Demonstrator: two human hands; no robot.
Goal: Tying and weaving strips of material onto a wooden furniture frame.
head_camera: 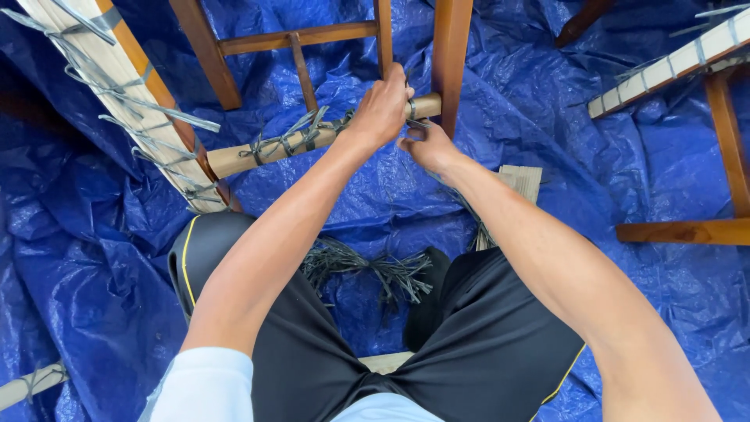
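While gripped, rung (258,152) lengthwise left-right.

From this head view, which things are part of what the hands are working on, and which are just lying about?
In hand:
- left hand gripping the pale wooden rail
- right hand pinching a grey strip at that rail
- chair leg the rail joins

Lying about:
- bundle of grey strips on the blue tarp
- slatted frame, left
- second frame, right

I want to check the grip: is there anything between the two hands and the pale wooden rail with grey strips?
Nothing visible. The left hand wraps over the pale rail directly, and the right hand pinches a grey strip just beneath it, beside the brown chair leg.
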